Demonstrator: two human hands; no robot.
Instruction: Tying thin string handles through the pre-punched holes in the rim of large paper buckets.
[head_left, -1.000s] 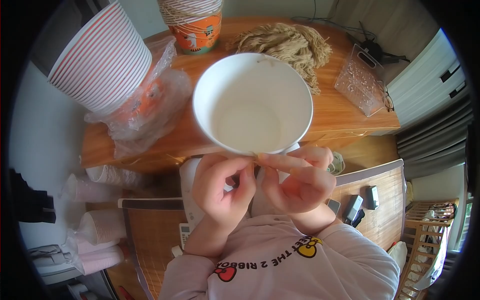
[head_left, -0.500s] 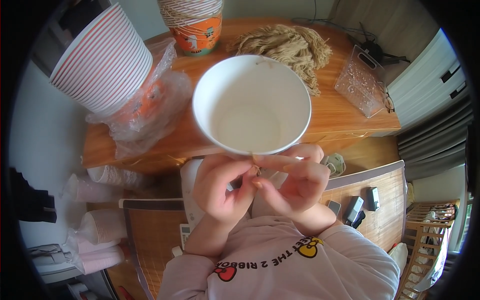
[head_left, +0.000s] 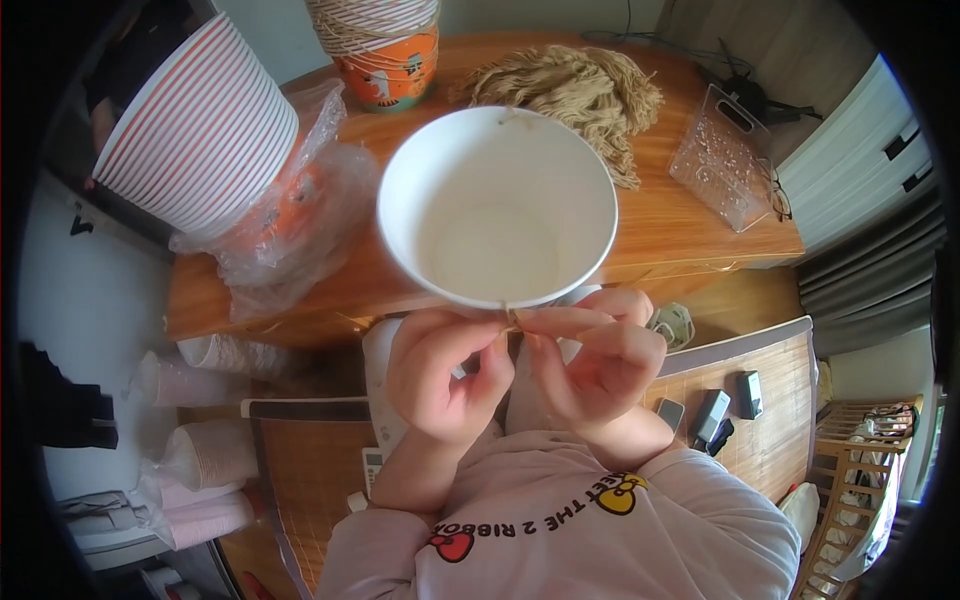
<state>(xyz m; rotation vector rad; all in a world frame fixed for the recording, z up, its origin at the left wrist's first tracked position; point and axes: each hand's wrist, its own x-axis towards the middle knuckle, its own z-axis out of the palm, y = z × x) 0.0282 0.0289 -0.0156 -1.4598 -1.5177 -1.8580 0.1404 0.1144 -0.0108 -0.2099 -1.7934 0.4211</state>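
Observation:
A white paper bucket (head_left: 500,215), its mouth tipped toward me, is at the table's near edge. A short tan cord (head_left: 511,318) shows at its near rim. Against that rim, my left hand (head_left: 450,375) pinches the cord between thumb and forefinger. My right hand (head_left: 600,360) pinches the same cord from the other side, its fingertips almost meeting the left ones. Another bit of tan cord (head_left: 520,118) shows inside the far rim. The bucket's outer wall and base are mostly hidden.
On the wooden table (head_left: 650,230) lie a heap of tan cords (head_left: 565,90), a clear plastic holder (head_left: 722,160) and glasses. An orange bucket stack with cords (head_left: 385,60) stands behind. Nested white buckets (head_left: 200,130) in plastic wrap (head_left: 290,245) lean at left.
My right thumb has moved up to the cord, and less cord hangs loose below my fingers. The bucket has shifted slightly left in view.

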